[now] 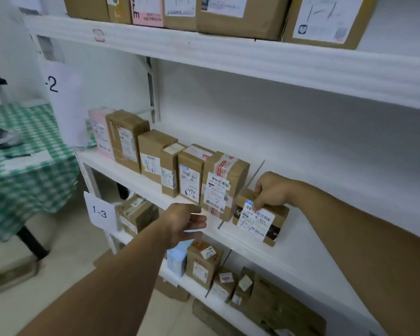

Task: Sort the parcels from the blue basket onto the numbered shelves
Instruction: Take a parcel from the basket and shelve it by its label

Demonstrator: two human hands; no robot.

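Only right hand (273, 190) curled on the parcel (257, 220); left hand (186, 223) slack.

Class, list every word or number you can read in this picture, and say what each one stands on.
"-2": upper paper sign.
"1-3": lower paper sign.
"1-2": handwritten on the parcel the right hand grips.
"4004": on a small lower-shelf parcel.
Printed address lines and barcodes: too small to read.

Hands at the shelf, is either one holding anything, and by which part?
The right hand grips the small brown parcel by its top edge, on the middle shelf. The left hand is open and holds nothing.
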